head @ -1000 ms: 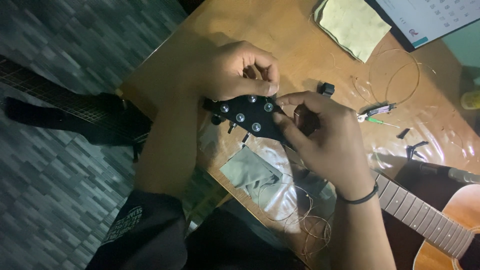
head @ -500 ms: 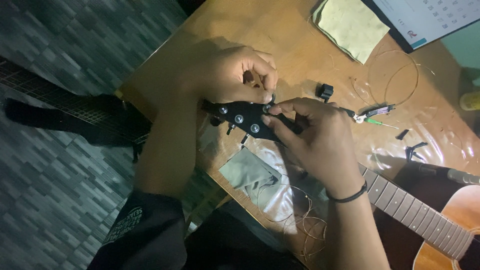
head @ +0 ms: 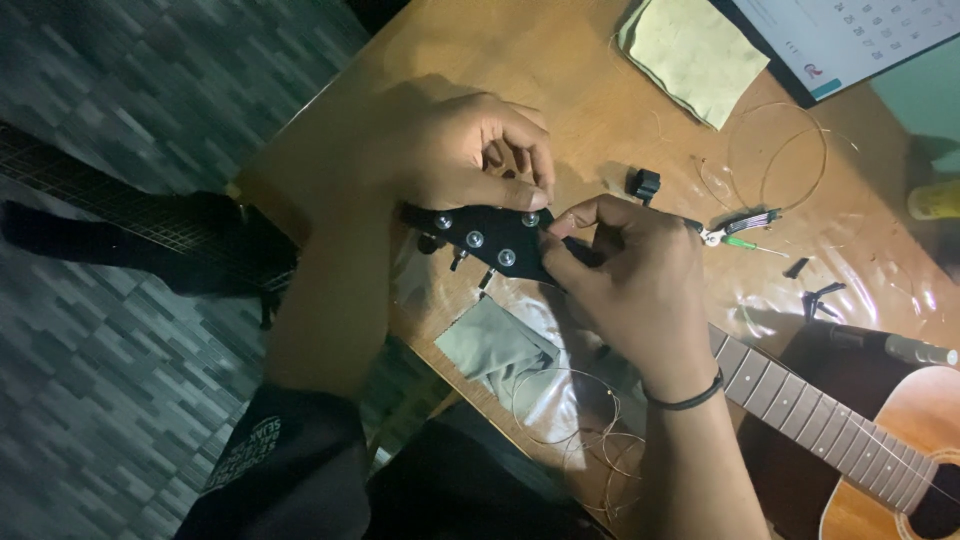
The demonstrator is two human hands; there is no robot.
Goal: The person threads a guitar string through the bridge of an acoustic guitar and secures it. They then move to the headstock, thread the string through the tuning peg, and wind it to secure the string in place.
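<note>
Wire coils [head: 570,420] lie low in the frame beside a grey packet [head: 495,350]. At centre, the right hand [head: 630,285] pinches the black headstock [head: 490,240] at a tuning post; the left hand [head: 470,150] grips its upper edge, thumb pressed down. Beyond, a yellow cloth [head: 695,55] rests on the table [head: 590,110].

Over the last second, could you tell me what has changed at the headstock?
The right hand slid up over the headstock so its fingertips now meet the left hand thumb at the top tuner; the view shifted slightly. Both hands kept hold of the headstock. The cloth, cutters and loose strings stayed put.
</note>
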